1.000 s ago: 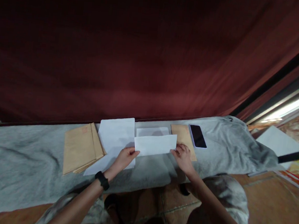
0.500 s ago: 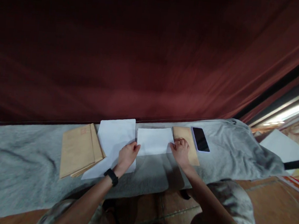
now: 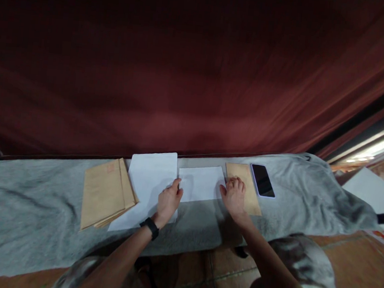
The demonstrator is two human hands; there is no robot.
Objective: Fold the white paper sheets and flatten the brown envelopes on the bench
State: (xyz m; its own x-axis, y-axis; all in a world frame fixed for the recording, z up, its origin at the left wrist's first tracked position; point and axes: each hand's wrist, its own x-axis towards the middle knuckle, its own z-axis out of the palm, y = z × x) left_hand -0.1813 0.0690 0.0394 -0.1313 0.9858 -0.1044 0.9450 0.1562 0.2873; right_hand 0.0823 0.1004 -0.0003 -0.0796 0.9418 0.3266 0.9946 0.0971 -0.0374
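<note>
A folded white sheet of paper (image 3: 199,185) lies flat in the middle of the cloth. My left hand (image 3: 169,201), with a dark band on its wrist, is at the sheet's left edge. Its index finger points forward, the thumb is slightly apart, and the other fingers are curled. My right hand (image 3: 235,197) rests at the sheet's right edge, thumb by the paper and loosely bent fingers over a brown envelope (image 3: 250,190). Left of the sheet lies a stack of white paper (image 3: 153,169), partly under my left hand.
Several brown envelopes (image 3: 102,194) overlap the white stack on the left. A phone (image 3: 263,181) in a pale purple case lies right of the single envelope. Grey cloth (image 3: 302,200) covers the narrow surface; a dark red curtain (image 3: 183,93) hangs behind it.
My left index finger has stretched forward along the sheet's left edge, where finger and thumb were closer together before. My right hand stays at the right edge. The view has shifted slightly.
</note>
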